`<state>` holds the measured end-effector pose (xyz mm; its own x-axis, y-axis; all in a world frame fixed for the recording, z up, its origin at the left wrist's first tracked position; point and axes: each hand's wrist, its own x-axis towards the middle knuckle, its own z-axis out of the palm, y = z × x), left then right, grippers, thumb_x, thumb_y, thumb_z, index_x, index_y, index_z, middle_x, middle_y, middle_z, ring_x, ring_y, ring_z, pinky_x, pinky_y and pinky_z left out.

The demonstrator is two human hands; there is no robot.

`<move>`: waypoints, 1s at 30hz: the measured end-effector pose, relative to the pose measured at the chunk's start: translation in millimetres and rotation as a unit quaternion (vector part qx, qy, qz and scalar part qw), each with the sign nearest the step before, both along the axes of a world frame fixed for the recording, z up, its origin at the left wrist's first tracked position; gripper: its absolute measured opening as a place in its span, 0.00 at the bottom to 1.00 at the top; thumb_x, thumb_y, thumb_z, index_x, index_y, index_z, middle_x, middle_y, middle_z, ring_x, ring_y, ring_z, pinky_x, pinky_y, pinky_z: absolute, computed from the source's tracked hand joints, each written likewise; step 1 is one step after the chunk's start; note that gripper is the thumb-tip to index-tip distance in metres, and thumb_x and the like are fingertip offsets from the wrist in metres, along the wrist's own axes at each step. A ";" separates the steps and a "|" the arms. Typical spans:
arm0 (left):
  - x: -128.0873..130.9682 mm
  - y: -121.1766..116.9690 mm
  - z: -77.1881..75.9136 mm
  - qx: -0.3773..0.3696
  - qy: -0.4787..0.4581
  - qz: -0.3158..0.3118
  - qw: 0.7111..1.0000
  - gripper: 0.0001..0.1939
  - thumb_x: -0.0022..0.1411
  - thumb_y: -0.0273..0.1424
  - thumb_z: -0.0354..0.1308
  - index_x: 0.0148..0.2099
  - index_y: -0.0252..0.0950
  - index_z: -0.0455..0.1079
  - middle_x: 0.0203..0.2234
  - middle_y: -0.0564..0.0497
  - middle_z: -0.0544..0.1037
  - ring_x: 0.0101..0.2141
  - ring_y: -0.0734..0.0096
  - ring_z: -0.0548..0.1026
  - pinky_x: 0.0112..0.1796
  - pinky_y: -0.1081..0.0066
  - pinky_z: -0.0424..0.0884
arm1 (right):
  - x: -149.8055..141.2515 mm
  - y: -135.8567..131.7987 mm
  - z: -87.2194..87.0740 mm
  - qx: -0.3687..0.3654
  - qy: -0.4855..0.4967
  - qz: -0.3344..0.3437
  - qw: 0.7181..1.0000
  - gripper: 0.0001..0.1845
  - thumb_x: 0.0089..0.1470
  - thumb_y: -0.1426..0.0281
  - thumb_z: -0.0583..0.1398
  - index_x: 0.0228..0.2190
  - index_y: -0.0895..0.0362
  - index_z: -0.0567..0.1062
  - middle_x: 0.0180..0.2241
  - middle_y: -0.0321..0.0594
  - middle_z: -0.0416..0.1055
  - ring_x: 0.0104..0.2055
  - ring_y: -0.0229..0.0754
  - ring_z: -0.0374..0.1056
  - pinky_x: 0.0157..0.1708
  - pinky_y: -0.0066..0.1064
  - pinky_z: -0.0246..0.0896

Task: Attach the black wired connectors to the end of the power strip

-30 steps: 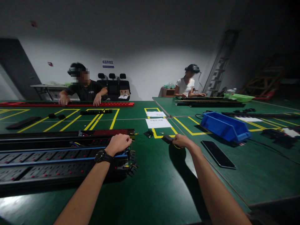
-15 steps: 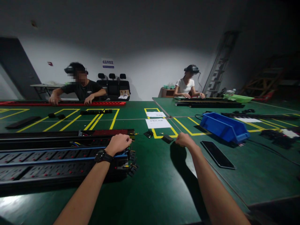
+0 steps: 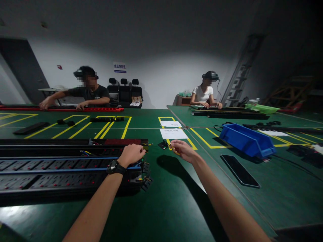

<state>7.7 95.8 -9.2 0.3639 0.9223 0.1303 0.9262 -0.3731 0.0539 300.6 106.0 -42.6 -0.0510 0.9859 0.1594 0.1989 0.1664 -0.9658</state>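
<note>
Several long black power strips (image 3: 63, 181), with rows of sockets and small red dots, lie side by side at the left. My left hand (image 3: 131, 154), below a black wristwatch (image 3: 115, 166), is closed over the right end of one strip, its fingertips partly hidden. My right hand (image 3: 185, 151) hovers over the table with thumb and fingers pinched together. Whatever small thing sits in that pinch is too small to name. Just left of the fingertips lies a small black bracket-like part (image 3: 163, 145). Black end pieces (image 3: 146, 181) with yellow wire tips stick out from the strips.
A blue bin (image 3: 248, 141) and a phone (image 3: 239, 170) lie to the right. White paper sheets (image 3: 174, 133) rest on the green, yellow-taped table (image 3: 171, 208). Across it, two people (image 3: 94, 95) work at a red rail (image 3: 101, 109) and black rails (image 3: 229, 114).
My right hand has moved left, over where a small black block lay, and its fingers now pinch near the bracket-like part. My left hand stays on the strip. The view has shifted slightly.
</note>
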 end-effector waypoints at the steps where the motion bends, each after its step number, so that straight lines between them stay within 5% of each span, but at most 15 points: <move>1: 0.1 -0.1 -0.5 0.002 0.002 0.000 1.000 0.21 0.69 0.43 0.46 0.37 0.40 0.78 0.35 0.44 0.83 0.37 0.54 0.81 0.38 0.63 0.71 | -12.9 5.6 -7.0 -0.004 0.021 0.028 0.999 0.15 0.49 0.58 0.67 0.32 0.57 0.77 0.29 0.40 0.76 0.24 0.35 0.66 0.25 0.27 0.62; 4: 0.5 -0.2 -2.2 0.011 0.007 0.000 1.000 0.21 0.69 0.42 0.46 0.36 0.39 0.78 0.35 0.43 0.83 0.38 0.53 0.81 0.38 0.63 0.71 | -50.5 20.5 -25.0 0.081 -0.025 0.036 0.996 0.11 0.49 0.62 0.66 0.32 0.57 0.78 0.26 0.37 0.75 0.26 0.37 0.66 0.28 0.29 0.61; 10: 1.1 -1.0 -3.3 0.011 0.004 0.004 1.000 0.20 0.68 0.41 0.47 0.37 0.39 0.79 0.35 0.42 0.84 0.39 0.53 0.81 0.38 0.64 0.72 | -89.0 33.1 -41.1 0.247 -0.216 0.012 0.945 0.06 0.54 0.70 0.62 0.34 0.55 0.80 0.31 0.38 0.78 0.31 0.40 0.70 0.34 0.31 0.62; 26: 1.8 1.7 -9.6 0.019 -0.001 0.010 1.000 0.19 0.68 0.41 0.49 0.38 0.40 0.80 0.35 0.42 0.84 0.39 0.54 0.82 0.40 0.63 0.72 | -95.7 46.8 -52.3 0.213 -0.217 -0.099 0.947 0.10 0.54 0.67 0.60 0.39 0.56 0.75 0.29 0.38 0.75 0.32 0.42 0.71 0.35 0.32 0.64; 30: 1.3 2.1 -10.4 0.020 0.000 0.010 1.000 0.20 0.68 0.41 0.49 0.37 0.40 0.80 0.34 0.42 0.84 0.38 0.54 0.82 0.39 0.63 0.72 | -94.8 54.2 -54.5 0.209 -0.251 -0.104 0.939 0.06 0.55 0.66 0.60 0.33 0.55 0.75 0.29 0.38 0.74 0.32 0.42 0.70 0.34 0.32 0.62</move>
<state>8.9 97.9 -19.6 0.3456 0.9232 0.1681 0.9334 -0.3567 0.0395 205.8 160.2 -97.1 -0.0368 0.8399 0.5415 0.6825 0.4169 -0.6003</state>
